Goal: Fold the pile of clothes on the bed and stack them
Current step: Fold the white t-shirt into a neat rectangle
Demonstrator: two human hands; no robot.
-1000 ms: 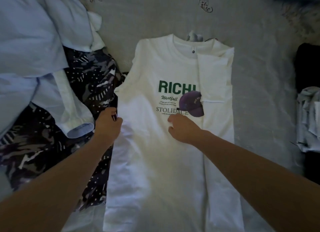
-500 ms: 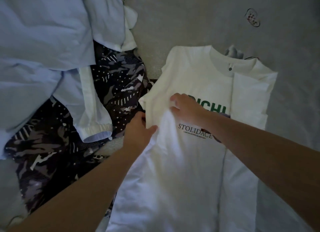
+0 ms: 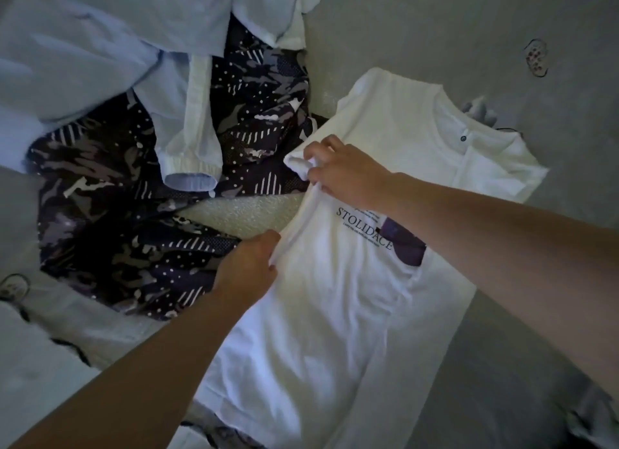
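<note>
Tee (image 3: 335, 314), white, lay face up on the grey bed (image 3: 435, 39), right side already folded in. Right hand (image 3: 345, 170) pinched the bunched left sleeve. Left hand (image 3: 249, 269) gripped the left side edge lower down, fabric lifted between the two. "STOLIDACE" print partly hidden under the right forearm. Unfolded pile to the left: dark patterned garment (image 3: 110, 234), with a pale blue shirt (image 3: 93, 46) partly over it.

Two bare forearms enter from the near edge, no sleeves showing. Left hand (image 3: 249, 267) and right hand (image 3: 348, 177) both bare: no gloves, rings, watch or bracelets visible. Lighting dim, nail detail unclear.
</note>
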